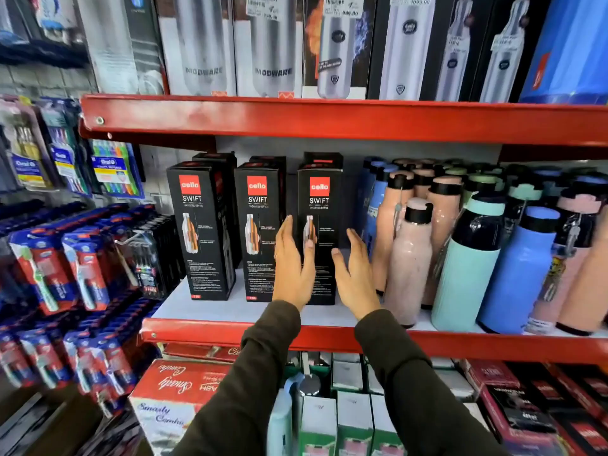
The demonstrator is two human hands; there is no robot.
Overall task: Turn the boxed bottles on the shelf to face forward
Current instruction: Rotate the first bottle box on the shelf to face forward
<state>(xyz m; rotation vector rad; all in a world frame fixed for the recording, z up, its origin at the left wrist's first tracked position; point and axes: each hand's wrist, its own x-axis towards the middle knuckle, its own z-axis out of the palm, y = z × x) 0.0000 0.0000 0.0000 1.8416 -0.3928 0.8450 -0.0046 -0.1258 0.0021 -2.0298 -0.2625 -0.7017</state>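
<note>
left hand [293, 268] lies flat and open against the left front edge of the right-hand boxed bottle [320, 235], fingers straight, thumb across the printed face; it touches the box but has not closed round it. right hand [355, 274] is open too, fingers spread, just beside the box's right side; contact there cannot be confirmed. neither grip holds anything.

this box stands on the middle shelf [230, 307], its logo panel facing the near side. left of it the middle boxed bottle [260, 232] and the left boxed bottle [200, 232] also show their logo panels, the left one turned slightly off square. more boxes stand behind each, only their tops visible, so their facing cannot be told. loose coloured bottles [467, 258] crowd the shelf at right.

judgement: the front row appears essentially done; what remains is a final squaring of the right box, perhaps the left one, and any check of the rear row.
</note>
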